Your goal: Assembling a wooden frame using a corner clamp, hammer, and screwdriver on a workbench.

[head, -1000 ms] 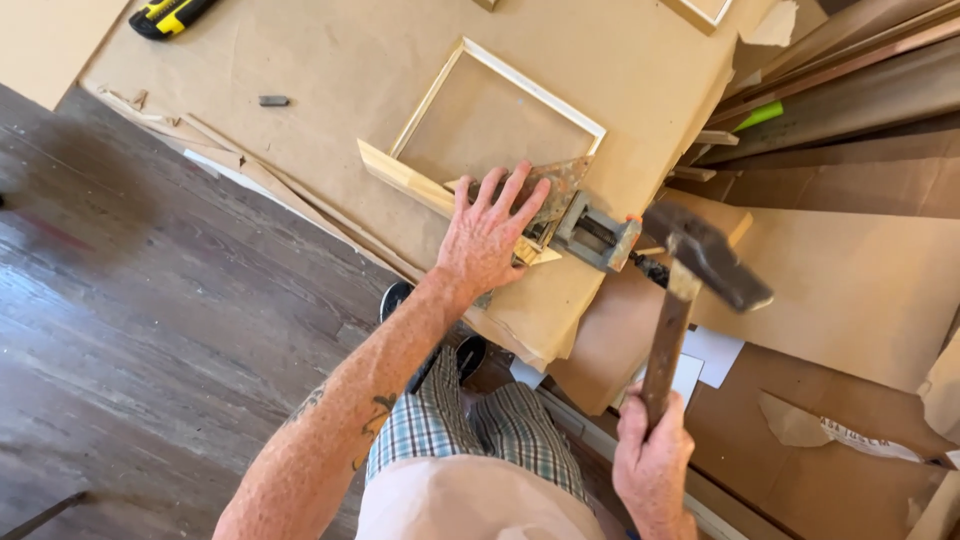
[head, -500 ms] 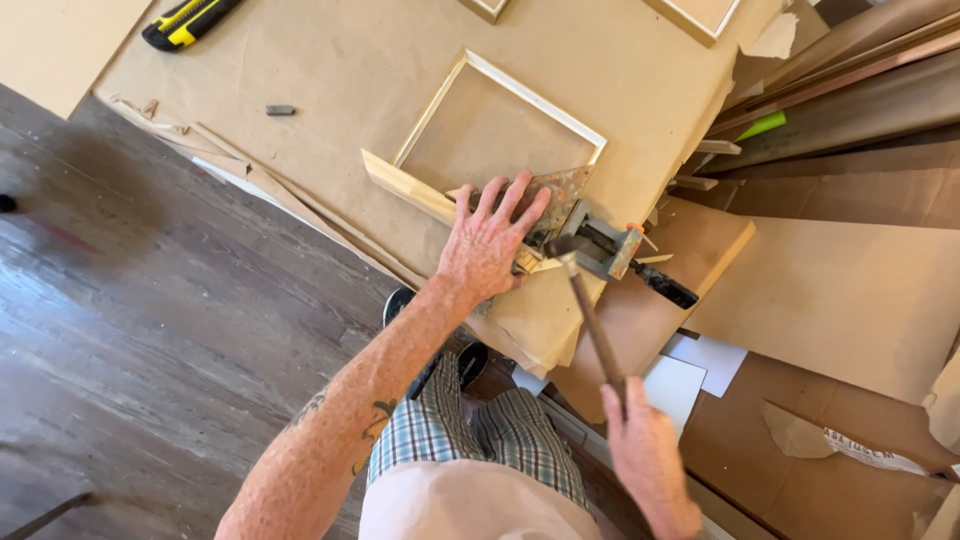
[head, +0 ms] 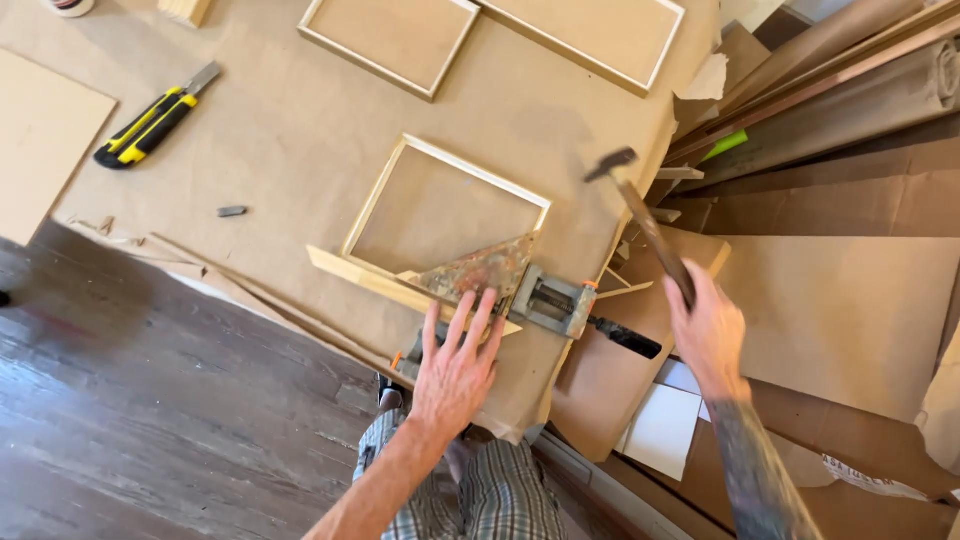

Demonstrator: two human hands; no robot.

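Observation:
My left hand (head: 458,362) lies flat with fingers spread on a wooden strip (head: 400,290) at the near corner of a pale wooden frame (head: 445,210). That corner sits in a rusty metal corner clamp (head: 510,282) on a paper-covered table (head: 300,130). My right hand (head: 708,335) grips the handle of a hammer (head: 645,225), raised up and to the right of the clamp, head (head: 610,165) blurred above the table edge.
Two more wooden frames (head: 395,35) (head: 590,35) lie at the table's far side. A yellow and black utility knife (head: 150,125) rests at the left. Cardboard sheets and long wooden mouldings (head: 850,90) are stacked on the right. Dark wooden floor (head: 150,400) is at the near left.
The hammer swung down onto the clamped corner, then rose again up and to the right. My left hand stayed pressed flat on the strip. The view shifted to show more of the table.

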